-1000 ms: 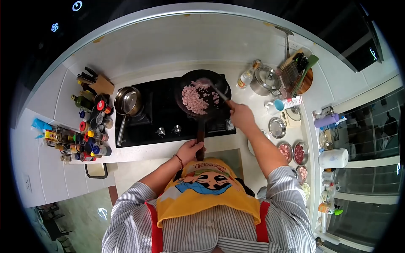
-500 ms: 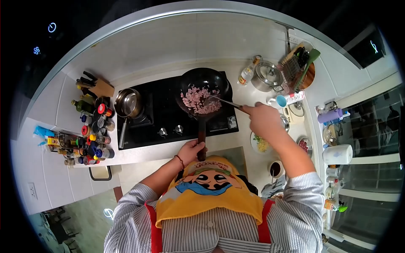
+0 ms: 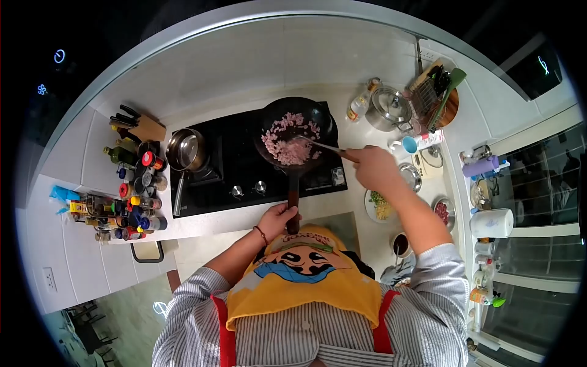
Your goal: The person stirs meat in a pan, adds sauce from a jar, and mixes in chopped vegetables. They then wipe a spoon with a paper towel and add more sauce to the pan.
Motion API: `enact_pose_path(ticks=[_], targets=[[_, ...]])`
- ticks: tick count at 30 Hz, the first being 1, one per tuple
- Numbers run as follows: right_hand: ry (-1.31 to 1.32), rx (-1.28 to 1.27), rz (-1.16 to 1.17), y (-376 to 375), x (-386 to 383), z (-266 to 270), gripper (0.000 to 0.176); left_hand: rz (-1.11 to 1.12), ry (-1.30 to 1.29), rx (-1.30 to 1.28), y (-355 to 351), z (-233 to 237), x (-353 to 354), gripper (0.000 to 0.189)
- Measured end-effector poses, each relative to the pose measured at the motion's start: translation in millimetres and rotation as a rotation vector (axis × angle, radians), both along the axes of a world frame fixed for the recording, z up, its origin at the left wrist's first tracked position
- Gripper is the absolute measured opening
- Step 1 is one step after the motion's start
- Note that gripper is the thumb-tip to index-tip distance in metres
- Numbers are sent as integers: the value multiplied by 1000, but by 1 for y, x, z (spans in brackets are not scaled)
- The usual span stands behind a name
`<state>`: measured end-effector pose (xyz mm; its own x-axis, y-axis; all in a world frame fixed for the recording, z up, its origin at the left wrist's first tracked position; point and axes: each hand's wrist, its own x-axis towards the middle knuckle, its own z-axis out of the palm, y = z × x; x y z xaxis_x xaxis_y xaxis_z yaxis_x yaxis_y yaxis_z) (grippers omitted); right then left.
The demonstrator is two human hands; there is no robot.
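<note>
A black wok (image 3: 321, 116) sits on the right side of the black cooktop (image 3: 238, 147). Pinkish minced meat (image 3: 292, 147) lies spread over its bottom in small crumbs. My left hand (image 3: 278, 221) is closed around the wok's wooden handle (image 3: 293, 199), close to its lower end. Across the right rim reaches a metal spatula (image 3: 327, 145) with a wooden grip, held in my closed right hand (image 3: 374, 168). The spatula's head is among the meat and partly covered by it.
Left on the cooktop stands a steel saucepan (image 3: 185, 150). Jars and bottles (image 3: 143, 202) crowd the left counter beside a knife block (image 3: 147, 125). At right are a lidded pot (image 3: 389, 110), a plate of chopped ingredients (image 3: 380, 207), a bowl of dark liquid (image 3: 400, 246) and a bowl of red pieces (image 3: 443, 211).
My right hand has moved slightly left and up with the spatula. The meat has shifted within the wok, spreading further up its sides. My left hand keeps its hold on the handle.
</note>
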<state>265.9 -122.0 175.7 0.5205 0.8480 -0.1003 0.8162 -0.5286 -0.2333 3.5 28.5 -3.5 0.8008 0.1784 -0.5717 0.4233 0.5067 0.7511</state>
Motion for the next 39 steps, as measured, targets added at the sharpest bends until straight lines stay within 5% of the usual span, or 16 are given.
enact_pose_path(ticks=[3, 7, 11, 23, 29, 32, 39], targets=[[-64, -140, 1, -10, -9, 39, 43, 25, -35, -2, -1, -7, 1, 31], [-73, -55, 65, 15, -1, -25, 44, 30, -5, -26, -2, 1, 3, 31], [11, 2, -134, 33, -6, -73, 44, 15, -14, 1, -4, -7, -1, 31], [138, 200, -127, 25, -1, -106, 40, 26, -16, 15, -1, -5, 0, 29], [-19, -134, -42, -15, -18, 47, 41, 42, -8, -41, -2, -9, 0, 26], [-139, -67, 117, -4, -7, 13, 40, 48, -7, -48, -4, -14, -4, 25], [-84, -237, 6, -7, -21, 45, 43, 90, -43, -96, -4, -4, -3, 25]])
